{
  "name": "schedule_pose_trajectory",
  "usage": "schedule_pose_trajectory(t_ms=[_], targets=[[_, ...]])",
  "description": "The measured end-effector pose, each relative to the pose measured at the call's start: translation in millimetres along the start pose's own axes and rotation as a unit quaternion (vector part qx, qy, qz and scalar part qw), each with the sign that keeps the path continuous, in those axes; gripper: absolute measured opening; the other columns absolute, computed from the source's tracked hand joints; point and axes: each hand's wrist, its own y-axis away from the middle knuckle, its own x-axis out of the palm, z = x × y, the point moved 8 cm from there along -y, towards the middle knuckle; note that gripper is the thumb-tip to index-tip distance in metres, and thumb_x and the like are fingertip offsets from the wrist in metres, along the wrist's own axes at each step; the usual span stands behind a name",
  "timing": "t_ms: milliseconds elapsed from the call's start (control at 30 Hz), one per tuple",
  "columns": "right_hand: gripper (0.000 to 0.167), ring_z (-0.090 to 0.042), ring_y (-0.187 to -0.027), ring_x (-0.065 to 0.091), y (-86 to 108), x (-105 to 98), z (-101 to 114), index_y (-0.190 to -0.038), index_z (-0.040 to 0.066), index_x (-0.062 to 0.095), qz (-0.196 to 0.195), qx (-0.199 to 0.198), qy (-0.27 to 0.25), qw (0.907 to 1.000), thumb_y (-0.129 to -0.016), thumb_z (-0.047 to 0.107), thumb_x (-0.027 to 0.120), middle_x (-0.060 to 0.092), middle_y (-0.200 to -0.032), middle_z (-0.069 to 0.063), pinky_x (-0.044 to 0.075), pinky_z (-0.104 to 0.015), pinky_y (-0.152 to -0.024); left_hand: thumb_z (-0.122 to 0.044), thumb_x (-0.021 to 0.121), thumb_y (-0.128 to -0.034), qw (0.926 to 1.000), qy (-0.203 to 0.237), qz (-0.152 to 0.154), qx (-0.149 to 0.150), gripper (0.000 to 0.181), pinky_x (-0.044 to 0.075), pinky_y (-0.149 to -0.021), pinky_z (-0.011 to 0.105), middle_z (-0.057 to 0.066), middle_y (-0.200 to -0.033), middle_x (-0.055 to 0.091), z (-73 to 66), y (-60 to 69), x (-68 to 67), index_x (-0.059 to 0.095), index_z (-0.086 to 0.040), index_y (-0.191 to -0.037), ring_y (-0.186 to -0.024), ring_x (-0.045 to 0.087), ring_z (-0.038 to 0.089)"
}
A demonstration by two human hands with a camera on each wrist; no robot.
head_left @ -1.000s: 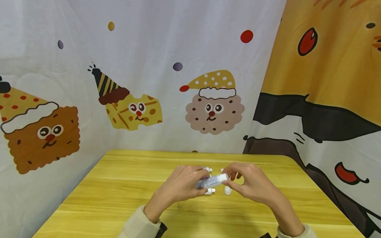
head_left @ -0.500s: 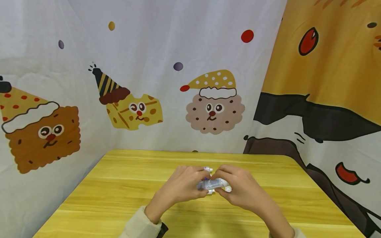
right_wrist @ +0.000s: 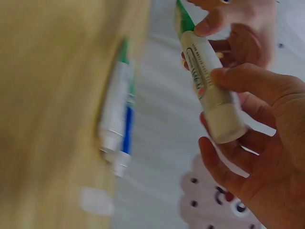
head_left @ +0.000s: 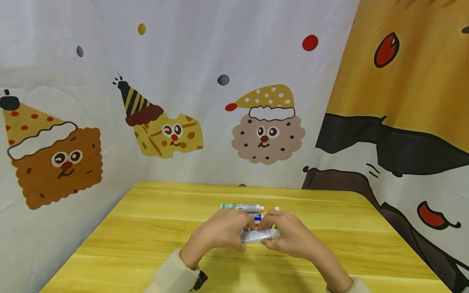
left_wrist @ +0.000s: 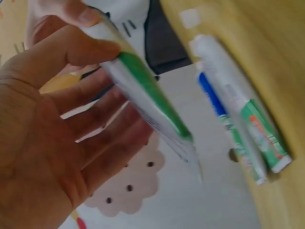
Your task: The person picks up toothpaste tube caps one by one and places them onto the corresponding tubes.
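A white and green toothpaste tube (head_left: 257,235) lies across between my two hands, held above the table. My left hand (head_left: 221,231) pinches its green, flat-ended part, thumb on one side, as the left wrist view shows. My right hand (head_left: 294,238) holds the other end, with the thumb on the white body near the wide white cap (right_wrist: 226,123), which sits on the tube. Behind the hands, a green and white toothpaste tube (head_left: 242,207) and a blue one (head_left: 257,217) lie side by side on the table. The left hand partly hides both.
The yellow wood-grain table (head_left: 154,228) reaches back to a white cloth (head_left: 205,53) printed with cartoon figures. A small white loose piece (head_left: 277,208), perhaps a cap, lies near the tubes' capped ends; it is blurred in both wrist views.
My right hand has moved from the cap end onto the tube's body. Both hands and the tube sit slightly lower in the head view, uncovering more of the tubes behind.
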Motion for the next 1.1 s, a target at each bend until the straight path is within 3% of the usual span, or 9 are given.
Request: schedule_pose_trajectory(t_ms=[233,367,467,667,1100], targets=[[0.03,-0.003,-0.087,0.059,-0.7,46.0,-11.6,-0.095,0.025,0.072,0.078,0.028,0.003,0.9965,-0.073,0.008,0.081,0.071,-0.101,0.012,0.049,-0.025,-0.07,-0.026,0.094,-0.0748,0.9954,-0.012,0.088,-0.037,0.029,0.045,-0.061,0.022,-0.016,-0.076,0.059,12.0,-6.3,37.3,0.068,-0.024,-0.09,-0.064,0.048,0.004],[0.031,-0.004,-0.087,0.06,1.7,61.8,-18.5,-0.095,0.022,0.071,0.101,0.05,-0.022,0.9933,-0.071,0.007,0.081,0.07,-0.097,0.011,0.049,-0.024,-0.069,-0.022,0.094,-0.0739,0.9922,-0.009,0.113,-0.052,0.031,0.045,-0.063,0.022,-0.016,-0.078,0.057,15.9,-7.3,55.0,0.069,-0.024,-0.091,-0.067,0.048,0.004],[0.03,-0.003,-0.084,0.06,3.3,67.7,-22.7,-0.095,0.019,0.072,0.108,0.054,-0.039,0.9919,-0.07,0.006,0.082,0.069,-0.091,0.012,0.05,-0.023,-0.07,-0.019,0.094,-0.0736,0.9921,-0.018,0.115,-0.047,0.03,0.043,-0.061,0.022,-0.015,-0.075,0.055,15.7,-9.2,63.4,0.067,-0.025,-0.087,-0.067,0.045,0.004],[0.028,-0.002,-0.083,0.059,3.5,77.1,-27.8,-0.096,0.016,0.073,0.135,0.049,-0.058,0.9879,-0.073,0.006,0.085,0.068,-0.09,0.013,0.051,-0.021,-0.073,-0.009,0.09,-0.0716,0.9927,-0.033,0.11,-0.035,0.037,0.037,-0.06,0.023,-0.013,-0.069,0.049,12.0,-11.3,69.0,0.056,-0.023,-0.072,-0.065,0.039,0.006],[0.029,0.0,-0.079,0.056,4.1,79.7,-28.2,-0.098,0.016,0.072,0.148,0.042,-0.085,0.9844,-0.073,0.003,0.082,0.065,-0.085,0.013,0.048,-0.019,-0.071,-0.007,0.088,-0.0749,0.9906,-0.024,0.123,-0.054,0.035,0.04,-0.061,0.023,-0.012,-0.07,0.05,11.8,-9.1,68.6,0.056,-0.021,-0.074,-0.065,0.042,0.007]])
